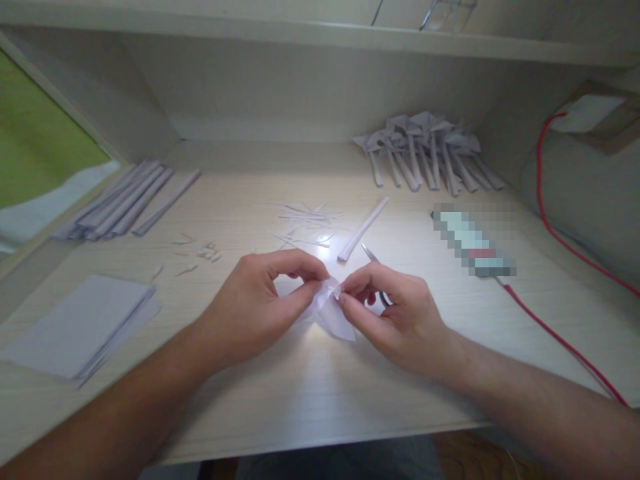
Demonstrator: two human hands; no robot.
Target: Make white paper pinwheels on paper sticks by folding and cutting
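Between my two hands is a folded piece of white paper (336, 319), its loose petal-like flaps pointing down and to the sides. My left hand (265, 303) pinches its upper left part between thumb and forefinger. With thumb and fingertips, my right hand (395, 310) grips the right side near the gathered middle. Scissors (369, 252) lie behind my right hand, which hides most of them. Just beyond the hands, a single rolled paper stick (363, 230) rests slantwise, and thin paper strips (305, 220) are scattered to its left.
Rolled paper sticks (125, 200) lie at the back left, above small pale bits (207, 252) and a paper stack (85, 320). Several paper flowers on stems (425, 153) are at the back right. A blurred-out phone (473, 243) with a red cable (565, 343) lies right.
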